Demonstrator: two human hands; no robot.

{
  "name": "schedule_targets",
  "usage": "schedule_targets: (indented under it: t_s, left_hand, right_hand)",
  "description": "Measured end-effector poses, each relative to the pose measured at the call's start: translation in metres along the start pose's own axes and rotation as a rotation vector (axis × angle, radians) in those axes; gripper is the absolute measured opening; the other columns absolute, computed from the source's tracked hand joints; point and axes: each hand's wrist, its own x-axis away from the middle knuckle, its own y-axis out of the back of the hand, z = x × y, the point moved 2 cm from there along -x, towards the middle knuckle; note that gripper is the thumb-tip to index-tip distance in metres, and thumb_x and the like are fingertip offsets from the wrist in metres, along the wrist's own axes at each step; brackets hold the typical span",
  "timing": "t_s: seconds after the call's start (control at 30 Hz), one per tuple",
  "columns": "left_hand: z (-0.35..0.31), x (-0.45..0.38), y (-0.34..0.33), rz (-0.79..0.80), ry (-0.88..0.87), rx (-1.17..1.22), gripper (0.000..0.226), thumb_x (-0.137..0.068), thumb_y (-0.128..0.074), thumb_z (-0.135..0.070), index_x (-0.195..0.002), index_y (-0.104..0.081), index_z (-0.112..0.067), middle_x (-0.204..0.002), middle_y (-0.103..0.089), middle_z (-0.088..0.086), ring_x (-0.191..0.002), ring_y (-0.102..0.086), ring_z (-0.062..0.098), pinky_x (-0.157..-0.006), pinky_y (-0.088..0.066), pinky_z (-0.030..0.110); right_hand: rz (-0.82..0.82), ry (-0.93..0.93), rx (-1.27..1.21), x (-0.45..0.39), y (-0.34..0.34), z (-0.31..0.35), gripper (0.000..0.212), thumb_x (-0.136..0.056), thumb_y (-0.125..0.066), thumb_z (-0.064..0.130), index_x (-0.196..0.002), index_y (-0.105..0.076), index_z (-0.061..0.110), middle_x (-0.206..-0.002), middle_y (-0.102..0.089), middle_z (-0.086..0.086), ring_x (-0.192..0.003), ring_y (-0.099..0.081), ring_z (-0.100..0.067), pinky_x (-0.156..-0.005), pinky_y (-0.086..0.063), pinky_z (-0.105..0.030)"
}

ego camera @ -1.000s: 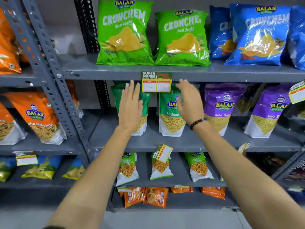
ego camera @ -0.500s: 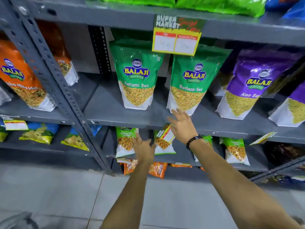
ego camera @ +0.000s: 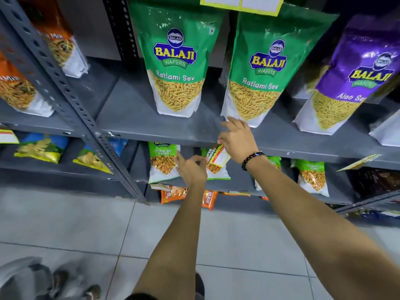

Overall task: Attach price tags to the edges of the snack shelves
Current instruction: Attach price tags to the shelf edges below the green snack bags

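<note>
A yellow, red and white price tag (ego camera: 219, 156) hangs tilted under the grey middle shelf edge (ego camera: 162, 135), in front of small green snack packs. My right hand (ego camera: 236, 138) rests on that edge with fingers spread, its thumb touching the tag's top. My left hand (ego camera: 191, 172) is just left of the tag, lower down. Its fingers curl toward the tag's left edge; a grip cannot be made out. Another price tag (ego camera: 240, 5) sits fixed on the shelf edge above.
Two green Ratlami Sev bags (ego camera: 175, 61) and a purple Aloo Sev bag (ego camera: 350, 79) stand on the middle shelf. A perforated grey upright (ego camera: 65, 89) runs diagonally at the left. A loose tag (ego camera: 359, 162) juts out at the right. Blurred feet (ego camera: 71, 282) stand on the tiled floor.
Both hands left the upper tag and dropped to the lower tilted one. The view tipped down and closer. My right hand now touches the tag; my left hand has come up beside it.
</note>
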Motion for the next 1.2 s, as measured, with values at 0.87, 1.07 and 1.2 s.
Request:
schedule_targets:
  t_s: [0.87, 1.07, 1.2]
  left_hand:
    - [-0.03, -0.039, 0.064, -0.007, -0.734, -0.666, 0.018, -0.091, -0.056, -0.018, -0.091, -0.068, -0.005, -0.119, -0.061, 0.008, -0.087, -0.065, 0.033, -0.063, -0.054, 0.037]
    - [-0.037, -0.039, 0.067, 0.038, -0.697, -0.691, 0.019, -0.093, -0.053, -0.021, -0.094, -0.066, -0.007, -0.118, -0.059, 0.007, -0.081, -0.064, 0.033, -0.066, -0.053, 0.037]
    - [-0.04, -0.039, 0.067, 0.047, -0.697, -0.713, 0.02, -0.094, -0.051, -0.021, -0.095, -0.065, -0.006, -0.116, -0.059, 0.008, -0.08, -0.064, 0.034, -0.066, -0.053, 0.038]
  right_hand:
    - [-0.197, -0.401, -0.302, 0.028, -0.042, 0.0, 0.014, -0.085, -0.059, 0.01, -0.082, -0.071, 0.004, -0.116, -0.062, -0.013, -0.11, -0.05, -0.036, -0.106, -0.032, -0.049]
    - [-0.207, -0.43, -0.301, 0.024, -0.038, 0.002, 0.015, -0.085, -0.058, 0.01, -0.084, -0.072, 0.004, -0.11, -0.063, -0.012, -0.104, -0.05, -0.035, -0.099, -0.034, -0.044]
    - [-0.194, -0.444, -0.285, 0.024, -0.037, 0.004, 0.015, -0.086, -0.06, 0.014, -0.084, -0.07, 0.003, -0.111, -0.062, -0.012, -0.106, -0.049, -0.035, -0.1, -0.033, -0.044]
